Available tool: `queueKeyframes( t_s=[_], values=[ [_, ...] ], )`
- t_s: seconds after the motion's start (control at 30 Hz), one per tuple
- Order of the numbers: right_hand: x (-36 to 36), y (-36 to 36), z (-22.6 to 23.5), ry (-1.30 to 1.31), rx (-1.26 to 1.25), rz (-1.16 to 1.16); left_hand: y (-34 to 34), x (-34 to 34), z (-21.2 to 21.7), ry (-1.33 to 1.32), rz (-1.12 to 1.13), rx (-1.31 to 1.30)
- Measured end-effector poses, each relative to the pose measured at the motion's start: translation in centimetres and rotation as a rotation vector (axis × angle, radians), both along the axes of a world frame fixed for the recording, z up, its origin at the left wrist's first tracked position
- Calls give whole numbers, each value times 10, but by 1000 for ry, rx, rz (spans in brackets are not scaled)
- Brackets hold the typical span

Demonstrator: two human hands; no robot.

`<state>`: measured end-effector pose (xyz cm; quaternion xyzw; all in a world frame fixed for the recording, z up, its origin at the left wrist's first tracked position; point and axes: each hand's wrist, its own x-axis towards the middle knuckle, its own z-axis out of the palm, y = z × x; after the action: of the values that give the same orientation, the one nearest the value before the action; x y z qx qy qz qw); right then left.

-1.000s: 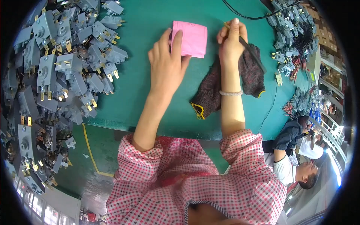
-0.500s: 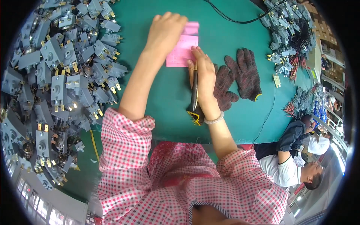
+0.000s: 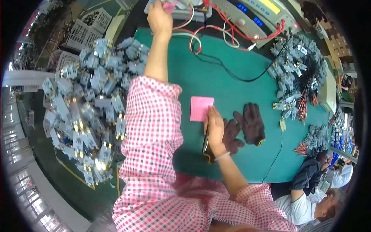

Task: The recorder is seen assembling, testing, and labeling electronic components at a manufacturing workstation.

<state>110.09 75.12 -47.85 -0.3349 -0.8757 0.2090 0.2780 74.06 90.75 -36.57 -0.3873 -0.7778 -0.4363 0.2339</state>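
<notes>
The left hand reaches far up past the counter's back edge, closed on a small pink slip at a pale tray beside the tester. The arm crosses the whole green mat, its checked sleeve covering the left-hand part of it.

The right hand lies on the mat near the front edge, fingers curled around a dark pen that runs along its left side. Its fingertips touch the lower right corner of the pink pad, which lies flat and square in the middle of the mat. Just right of the hand lie two dark gloves, one partly under the wrist, the other apart with its yellow cuff toward the front edge.

Open mat lies between the pad and the black cable behind it, and also to the right of the gloves as far as a thin wire running to the front edge. The left side is crowded by a heap of grey parts spilling beyond the mat; the right edge holds a second pile of parts with red leads. Red and white wires loop over the back edge. Another person sits past the front right corner.
</notes>
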Motion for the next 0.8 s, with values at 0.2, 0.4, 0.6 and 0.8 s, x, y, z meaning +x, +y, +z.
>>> queueKeyframes(
  t_s=[0.2, 0.4, 0.6, 0.8],
  values=[
    [7, 1, -12, -72, -56, 41, 76, -69, -35, 74, -23, -359],
    [22, 15, -7, -199, -111, 33, 146, -32, -79, -278, -359, -989],
    [13, 16, -11, -192, -175, 90, 147, -64, -112, -162, -300, -846],
    [11, 13, -11, -110, -203, 70, -41, 136, -10, -248, -274, 149]
  ],
)
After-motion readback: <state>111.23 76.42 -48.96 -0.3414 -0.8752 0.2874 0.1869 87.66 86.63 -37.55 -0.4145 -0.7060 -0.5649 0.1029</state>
